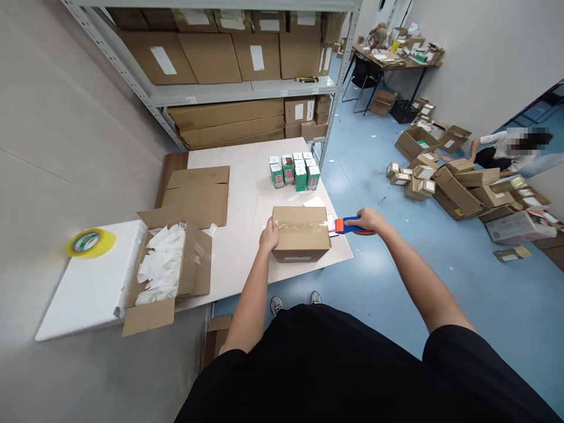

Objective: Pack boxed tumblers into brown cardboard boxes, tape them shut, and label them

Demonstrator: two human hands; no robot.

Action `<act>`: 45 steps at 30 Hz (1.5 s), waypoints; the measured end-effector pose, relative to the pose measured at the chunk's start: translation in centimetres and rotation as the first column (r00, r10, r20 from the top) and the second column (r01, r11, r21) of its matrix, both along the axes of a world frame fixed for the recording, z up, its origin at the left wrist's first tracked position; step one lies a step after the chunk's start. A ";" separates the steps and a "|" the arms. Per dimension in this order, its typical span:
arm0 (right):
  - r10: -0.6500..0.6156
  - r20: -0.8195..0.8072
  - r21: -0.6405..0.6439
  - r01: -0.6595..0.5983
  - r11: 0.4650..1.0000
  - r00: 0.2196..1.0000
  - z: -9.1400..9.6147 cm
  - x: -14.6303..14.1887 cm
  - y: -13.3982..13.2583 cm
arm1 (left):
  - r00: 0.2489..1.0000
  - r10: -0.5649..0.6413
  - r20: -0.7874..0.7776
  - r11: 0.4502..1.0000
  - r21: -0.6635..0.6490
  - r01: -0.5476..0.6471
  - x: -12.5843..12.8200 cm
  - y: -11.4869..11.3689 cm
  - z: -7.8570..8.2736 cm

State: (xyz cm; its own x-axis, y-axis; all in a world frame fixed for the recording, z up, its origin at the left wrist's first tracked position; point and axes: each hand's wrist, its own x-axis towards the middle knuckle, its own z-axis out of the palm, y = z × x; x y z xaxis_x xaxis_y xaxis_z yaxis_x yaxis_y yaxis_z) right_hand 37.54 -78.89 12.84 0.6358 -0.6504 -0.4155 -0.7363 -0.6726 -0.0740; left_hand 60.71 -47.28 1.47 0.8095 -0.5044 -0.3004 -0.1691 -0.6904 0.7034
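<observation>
A closed cardboard box sits at the near right corner of the white table, with a strip of clear tape across its top. My left hand presses against the box's left side, fingers curled on its edge. My right hand grips the blue and orange tape dispenser, whose head is at the box's right edge.
Several small green and white cartons stand behind the box. A flat cardboard sheet, an open box of white packing and a yellow tape roll lie to the left. Shelves of boxes stand behind. Another person sits among scattered boxes on the blue floor.
</observation>
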 end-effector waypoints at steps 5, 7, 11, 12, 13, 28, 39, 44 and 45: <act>-0.005 0.039 0.024 0.004 1.000 0.999 -2.1 -0.5 -0.5 | 0.999 0.042 -0.028 0.999 -0.023 -0.043 0.7 0.6 0.1; 0.005 0.068 0.042 -0.008 0.999 0.998 -2.9 0.5 0.4 | 0.999 0.041 -0.016 0.998 -0.045 -0.042 1.3 1.3 0.1; 0.019 0.156 0.135 -0.040 0.990 0.988 -4.0 3.2 3.4 | 0.999 0.038 0.003 0.995 -0.090 -0.037 3.6 4.0 -0.2; 0.022 0.187 0.162 -0.053 0.985 0.982 -4.2 4.0 4.3 | 0.999 0.042 0.008 0.995 -0.088 -0.041 4.4 5.0 -0.3; 0.027 0.221 0.186 -0.069 0.980 0.975 -4.4 4.9 5.3 | 0.999 0.052 0.015 0.996 -0.074 -0.051 5.2 6.1 -0.5; 0.238 0.244 0.154 -0.280 0.947 0.940 -2.1 20.6 23.1 | 0.997 0.063 0.038 0.998 -0.017 -0.062 10.5 12.3 4.1; 0.356 0.201 0.175 -0.391 0.904 0.913 -2.7 24.7 28.6 | 0.989 0.093 0.118 0.982 0.151 -0.111 11.3 16.1 1.1; 0.373 0.148 0.208 -0.397 0.894 0.916 -3.0 24.5 27.0 | 0.989 0.069 0.128 0.984 0.154 -0.088 10.7 15.6 -0.1; 0.374 0.137 0.199 -0.395 0.897 0.917 -3.0 24.3 26.7 | 0.991 0.067 0.116 0.985 0.150 -0.085 10.4 15.3 -0.5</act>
